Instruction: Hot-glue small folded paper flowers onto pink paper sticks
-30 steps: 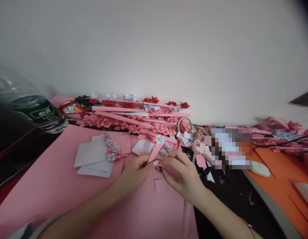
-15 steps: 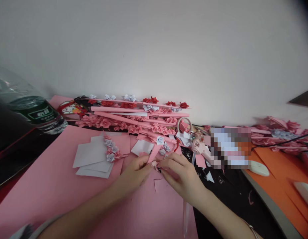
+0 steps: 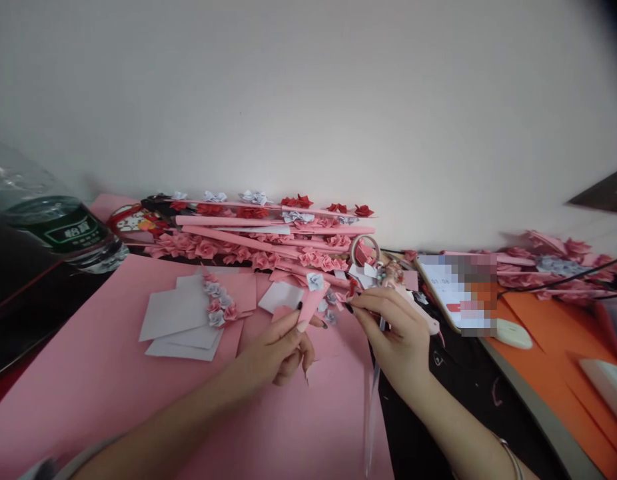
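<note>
My left hand (image 3: 286, 343) is closed around a narrow pink paper strip (image 3: 311, 308), which slants up and away from me. A white paper flower (image 3: 315, 281) shows at the strip's far end; whether it is fixed there I cannot tell. To the right, my right hand (image 3: 396, 327) is closed in a pinch on a small pink paper piece (image 3: 340, 300). Its exact shape is too small to make out. Grey-white paper flowers (image 3: 330, 315) lie between the hands, on the large pink sheet (image 3: 308, 427).
White paper squares (image 3: 173, 310) and a cluster of small flowers (image 3: 219, 303) lie left. Flowered pink paper stems (image 3: 258, 240) line the wall. A tape roll (image 3: 365, 251), a glue gun (image 3: 413, 307), a phone (image 3: 446, 293) and a mouse (image 3: 512, 333) are right; a water bottle (image 3: 63, 220) is left.
My hands have moved apart. The right hand has gone right and slightly up with the small pink piece, while the left hand still grips the strip, now turned with more fingers showing.
</note>
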The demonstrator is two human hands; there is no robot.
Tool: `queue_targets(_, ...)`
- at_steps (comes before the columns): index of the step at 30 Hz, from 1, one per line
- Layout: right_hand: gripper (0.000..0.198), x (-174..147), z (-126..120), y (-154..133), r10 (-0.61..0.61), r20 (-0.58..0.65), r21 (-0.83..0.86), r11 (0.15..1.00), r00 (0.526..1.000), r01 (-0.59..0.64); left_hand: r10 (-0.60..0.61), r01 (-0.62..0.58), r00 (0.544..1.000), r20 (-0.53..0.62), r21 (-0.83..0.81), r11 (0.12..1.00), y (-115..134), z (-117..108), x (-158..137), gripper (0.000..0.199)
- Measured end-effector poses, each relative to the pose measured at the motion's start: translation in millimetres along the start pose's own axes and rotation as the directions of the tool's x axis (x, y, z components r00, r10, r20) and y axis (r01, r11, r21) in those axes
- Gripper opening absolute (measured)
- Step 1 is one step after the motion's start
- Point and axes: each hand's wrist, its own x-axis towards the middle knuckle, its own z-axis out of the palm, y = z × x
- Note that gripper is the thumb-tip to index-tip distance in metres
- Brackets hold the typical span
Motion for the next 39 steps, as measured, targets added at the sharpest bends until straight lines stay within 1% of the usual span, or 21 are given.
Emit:
queue_targets(2, 0.018, -0.5, -1.0, 0.6, -0.048, -0.009, -0.047, 0.998, 0.999, 0.048, 0.018, -0.019, 0.999, 0.037, 0.027, 0.999, -4.2, -2.0, 1.1, 0.043)
queue_targets(5, 0.017, -2.2, -0.6, 0.7, -0.077, -0.012, -0.084, 0.994, 0.997, 0.075, 0.031, -0.035, 0.998, 0.058, 0.059, 0.998, -7.5, -3.0, -0.2, 0.041)
queue_targets(8, 0.017, -3.7, 0.4, 0.5, -0.083, -0.017, -0.097, 0.992, 0.996, 0.081, 0.009, -0.014, 0.997, 0.074, 0.073, 0.997, -8.3, -2.5, -2.6, 0.038)
queue_targets(11, 0.017, -4.3, 1.5, 0.5, -0.084, -0.02, -0.095, 0.992, 0.996, 0.082, -0.006, -0.001, 0.996, 0.091, 0.085, 0.996, -7.6, -1.7, -3.7, 0.039)
queue_targets(16, 0.017, -4.9, 2.2, -0.4, -0.074, -0.032, -0.09, 0.993, 0.997, 0.071, -0.001, -0.008, 0.997, 0.077, 0.115, 0.993, -4.8, 0.7, -4.1, 0.038)
queue_targets(23, 0.015, -3.7, 3.5, -2.5, -0.033, -0.038, -0.057, 0.998, 0.999, 0.031, 0.008, -0.019, 0.996, 0.089, 0.13, 0.991, -1.8, 4.1, -5.4, 0.034)
queue_targets(30, 0.016, -3.6, 5.0, -4.5, 0.043, -0.029, -0.016, 0.999, 0.999, -0.043, -0.032, 0.024, 0.998, 0.055, 0.137, 0.99, 1.0, 6.7, -8.3, 0.028)
queue_targets(34, 0.015, -5.2, 5.9, -4.5, 0.079, -0.02, 0.011, 0.997, 0.997, -0.079, -0.044, 0.033, 0.996, 0.076, 0.138, 0.99, 3.4, 7.6, -9.6, 0.029)
queue_targets(37, 0.015, -6.1, 6.9, -5.0, 0.132, 0.002, 0.061, 0.989, 0.991, -0.132, -0.05, 0.038, 0.996, 0.079, 0.147, 0.988, 4.2, 7.9, -9.2, 0.031)
queue_targets(39, 0.015, -6.1, 7.4, -5.2, 0.156, 0.005, 0.096, 0.983, 0.988, -0.155, -0.055, 0.04, 0.993, 0.1, 0.142, 0.989, 4.1, 7.9, -8.5, 0.034)
